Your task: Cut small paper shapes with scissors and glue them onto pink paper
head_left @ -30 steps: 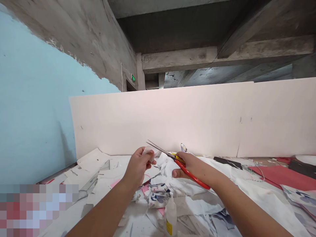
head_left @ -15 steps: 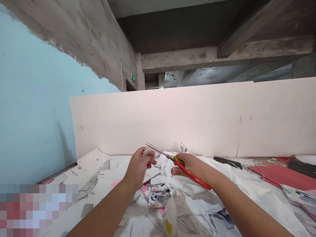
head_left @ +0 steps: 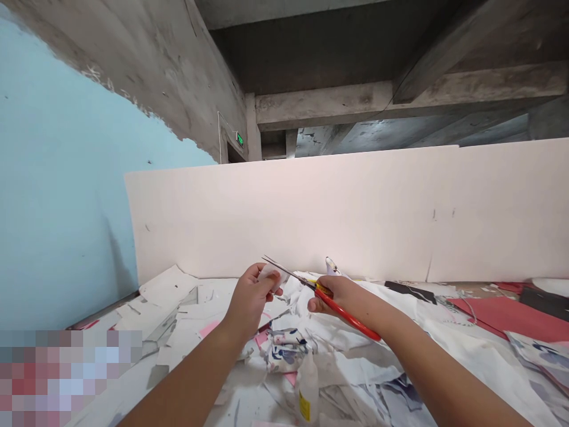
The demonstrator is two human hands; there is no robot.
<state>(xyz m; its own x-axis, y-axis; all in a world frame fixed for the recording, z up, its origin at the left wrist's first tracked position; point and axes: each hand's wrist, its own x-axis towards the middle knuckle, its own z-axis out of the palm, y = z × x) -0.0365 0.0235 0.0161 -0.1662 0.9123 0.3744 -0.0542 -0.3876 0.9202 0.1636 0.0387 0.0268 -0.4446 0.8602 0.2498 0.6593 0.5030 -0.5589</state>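
Note:
Between the thumb and fingers of my left hand (head_left: 251, 296) is a small white piece (head_left: 270, 274), paper or cloth, I cannot tell which. My right hand (head_left: 340, 299) is closed on red-handled scissors (head_left: 344, 314). Their thin blades point left and lie across the top of the white piece, with the tips close together just past it. Below the hands sit a crumpled floral-patterned piece (head_left: 287, 350) and an upright translucent bottle (head_left: 307, 385) with a yellow label.
White paper scraps (head_left: 164, 296) cover the left of the table, and white cloth (head_left: 448, 350) spreads over the right. Red sheets (head_left: 511, 317) and a black piece (head_left: 411, 292) lie farther right. A tall pale board (head_left: 311, 219) stands along the back; a blue wall (head_left: 66, 196) is at left.
The scissor blades have drawn closer together, and my right thumb has moved slightly toward the handles. My left hand stays almost still with the white piece.

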